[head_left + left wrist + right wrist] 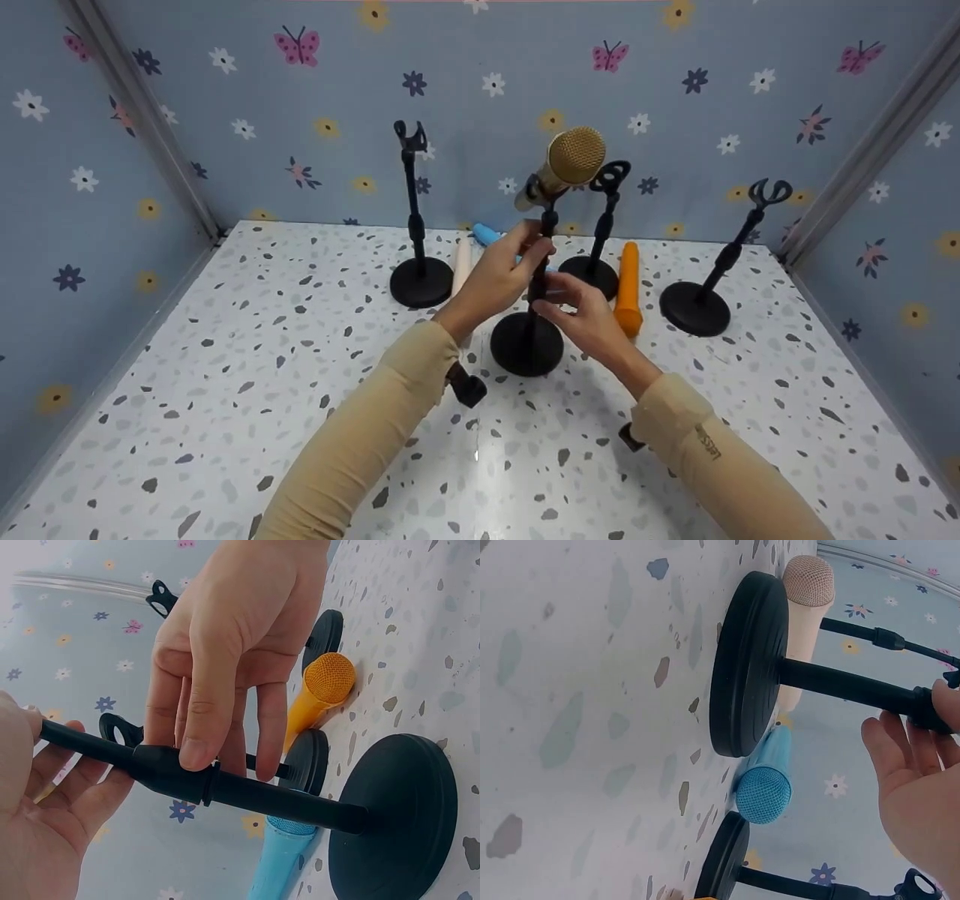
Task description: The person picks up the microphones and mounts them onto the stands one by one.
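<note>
A black microphone stand stands upright on the speckled table, with a gold microphone tilted in its clip. My left hand grips the upper pole below the clip. Lower down, my right hand holds the pole's thicker collar between thumb and fingers, as the left wrist view shows. The round base rests on the table. Behind the stand lies a blue microphone, partly hidden in the head view. A white microphone lies to the left, partly behind my left hand.
Three other black stands with bare clips are there: one at the left, one behind and one at the right. An orange microphone lies between the latter two. Patterned panels enclose the table's back and sides.
</note>
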`<state>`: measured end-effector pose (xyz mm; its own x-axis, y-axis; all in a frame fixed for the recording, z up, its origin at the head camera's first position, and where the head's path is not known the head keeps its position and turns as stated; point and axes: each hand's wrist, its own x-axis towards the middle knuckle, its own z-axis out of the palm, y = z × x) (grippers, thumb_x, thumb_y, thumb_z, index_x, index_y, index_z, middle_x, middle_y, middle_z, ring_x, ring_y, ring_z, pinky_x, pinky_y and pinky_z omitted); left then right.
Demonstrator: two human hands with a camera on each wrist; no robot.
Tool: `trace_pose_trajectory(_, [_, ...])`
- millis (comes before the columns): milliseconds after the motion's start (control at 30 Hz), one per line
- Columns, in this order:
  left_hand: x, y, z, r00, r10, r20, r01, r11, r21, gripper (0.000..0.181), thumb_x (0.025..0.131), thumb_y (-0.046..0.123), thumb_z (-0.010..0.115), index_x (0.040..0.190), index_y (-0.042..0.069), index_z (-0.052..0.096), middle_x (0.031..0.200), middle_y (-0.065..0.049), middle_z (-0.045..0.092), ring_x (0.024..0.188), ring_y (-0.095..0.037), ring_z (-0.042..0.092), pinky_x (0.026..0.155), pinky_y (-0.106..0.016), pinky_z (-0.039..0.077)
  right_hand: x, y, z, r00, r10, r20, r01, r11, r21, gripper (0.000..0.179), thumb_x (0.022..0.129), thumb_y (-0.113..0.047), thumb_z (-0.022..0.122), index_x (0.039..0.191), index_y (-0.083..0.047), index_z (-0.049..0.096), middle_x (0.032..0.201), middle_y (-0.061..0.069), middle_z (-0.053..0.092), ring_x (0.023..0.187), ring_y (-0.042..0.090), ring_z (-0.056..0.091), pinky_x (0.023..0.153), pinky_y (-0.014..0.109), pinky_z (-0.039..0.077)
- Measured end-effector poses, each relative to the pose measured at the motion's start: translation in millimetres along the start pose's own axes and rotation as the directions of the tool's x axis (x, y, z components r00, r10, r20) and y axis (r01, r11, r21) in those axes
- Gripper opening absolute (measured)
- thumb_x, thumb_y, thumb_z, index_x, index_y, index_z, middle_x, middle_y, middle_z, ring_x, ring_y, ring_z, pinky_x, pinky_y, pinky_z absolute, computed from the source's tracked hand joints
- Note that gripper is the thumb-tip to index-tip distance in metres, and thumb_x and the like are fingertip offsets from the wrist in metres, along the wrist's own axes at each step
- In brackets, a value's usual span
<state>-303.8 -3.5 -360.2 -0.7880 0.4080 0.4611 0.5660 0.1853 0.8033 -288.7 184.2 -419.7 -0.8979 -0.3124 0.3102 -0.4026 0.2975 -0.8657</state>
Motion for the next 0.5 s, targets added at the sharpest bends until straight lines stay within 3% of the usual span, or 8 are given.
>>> trace_pose_trajectory(200, [0.5,0.8,0.1,1.0,0.005,-0.006,-0.005,1.0,-0.003,0.024,0.11,0.028,0.047,0.126,0.014,0.057,0.112,-0.001,0.065,0.109,-0.013,0.061,0.094,-0.033,0.049,0.3,-0.6,-0.3,0.999,-0.002,0.033,0.002,1.0,0.001,0.044,0.101,-0.012,0.065,0.142,-0.005,0.056,0.134,0.006,0.064,0.117,0.021,0.063,0.102,0.041,0.05])
trace_pose_trajectory(333, [0.9,1.0,0.1,1.0,0.007,-0.004,-0.007,1.0,-0.01,0.024,0.109,0.027,0.048,0.126,0.012,0.057,0.112,-0.005,0.065,0.106,-0.014,0.061,0.093,-0.035,0.048,0.6,-1.3,1.7,0.998,0.024,0.066,-0.027,0.998,0.054,0.042,0.104,-0.008,0.058,0.146,-0.004,0.052,0.138,0.007,0.06,0.123,0.022,0.06,0.103,0.037,0.049])
trace_pose_trajectory(500, [0.3,1.9,-1.7,1.0,-0.003,0.003,0.003,1.0,0.0,0.026,0.11,0.029,0.047,0.127,0.012,0.057,0.112,-0.002,0.065,0.107,-0.011,0.061,0.094,-0.033,0.048,0.9,-1.8,7.1,0.998,0.064,0.009,-0.065,0.992,0.109,0.036,0.102,-0.008,0.062,0.137,-0.004,0.056,0.132,0.009,0.061,0.118,0.025,0.063,0.095,0.034,0.054])
